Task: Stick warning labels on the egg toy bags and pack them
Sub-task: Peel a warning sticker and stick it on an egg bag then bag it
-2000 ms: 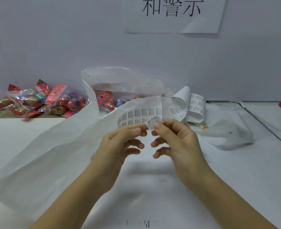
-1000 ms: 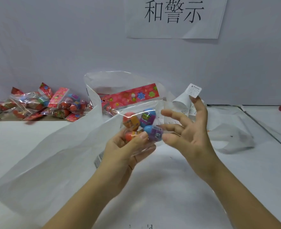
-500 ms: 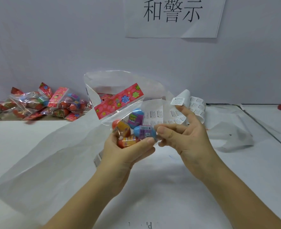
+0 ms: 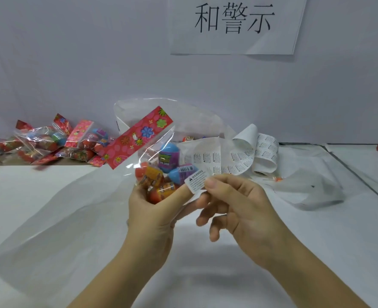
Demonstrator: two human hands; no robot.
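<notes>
Head camera looks down on an egg toy bag (image 4: 159, 165) held up over the middle of the counter (image 4: 317, 252). It is a clear, crinkly plastic pouch with glossy plastic eggs in blue, purple, orange and red bunched at its bottom, and a red header card (image 4: 139, 136) printed with flowers tilting up to the left. The left hand (image 4: 152, 214) cups the pouch from below; its grip is closed around the eggs, with the thumb laid across the front.

The right hand (image 4: 234, 207) has a narrow grip: thumb and forefinger pinch a small white rectangular warning label (image 4: 195, 182), the other fingers loosely curled beneath. The label's left end lies against the left thumb tip at the pouch's lower right corner; whether it is stuck to the plastic cannot be told.

Just behind the hands a curling white label strip (image 4: 239, 161) carries rows of the same small labels. A large clear bag (image 4: 161, 107) stands open behind that, with egg toys inside. At the far left edge lies a pile of bags (image 4: 61, 143), shiny and red-topped. A wide white paper sheet (image 4: 50, 207) slopes across the left of the counter, and crumpled clear film (image 4: 312, 192) sits to the right. Open white surface lies in front of the hands and along the right side.
</notes>
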